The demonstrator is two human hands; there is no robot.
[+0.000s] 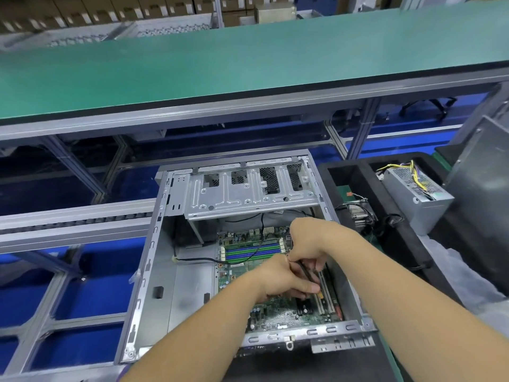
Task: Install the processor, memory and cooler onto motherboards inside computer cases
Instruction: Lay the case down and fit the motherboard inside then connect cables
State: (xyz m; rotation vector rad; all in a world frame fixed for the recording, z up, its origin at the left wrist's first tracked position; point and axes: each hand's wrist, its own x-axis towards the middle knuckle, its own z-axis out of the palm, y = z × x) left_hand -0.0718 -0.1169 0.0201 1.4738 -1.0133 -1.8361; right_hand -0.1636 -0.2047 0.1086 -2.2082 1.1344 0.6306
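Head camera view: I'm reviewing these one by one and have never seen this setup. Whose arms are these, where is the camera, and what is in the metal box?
No robot here: a person wears the camera on the head, looking down at their own bare arms. The metal box is an open computer case lying on its side, with a green motherboard inside. Both hands meet over the board: the left hand and right hand have curled fingers around a thin dark part; what it is cannot be told. Right of the case, a black foam tray holds a cooler and a grey power supply. A green workbench runs behind.
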